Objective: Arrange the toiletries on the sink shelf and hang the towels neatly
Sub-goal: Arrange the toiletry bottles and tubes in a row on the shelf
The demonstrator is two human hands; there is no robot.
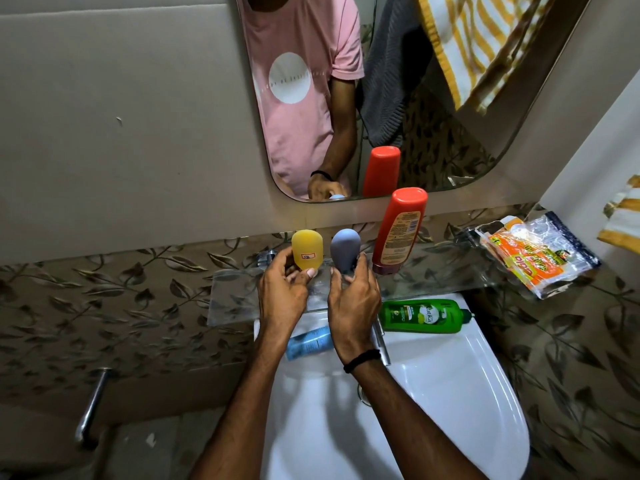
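Observation:
A glass shelf (436,275) runs under the mirror above the white sink (450,393). My left hand (282,299) grips a small yellow bottle (307,249) with a price sticker, held upright at the shelf. My right hand (351,299) grips a small grey-blue bottle (345,249) beside it. A tall red bottle (400,230) stands cap-down on the shelf to the right. A green bottle (424,315) lies on the sink's back rim, and a blue tube (310,342) lies under my wrists. A yellow-striped towel (623,220) shows at the right edge.
A crumpled plastic packet (540,254) rests on the shelf's right end. The mirror (450,150) reflects a grey towel and a striped towel hanging behind me. A metal tap (382,341) stands on the sink, and a chrome pipe (91,407) juts from the left wall.

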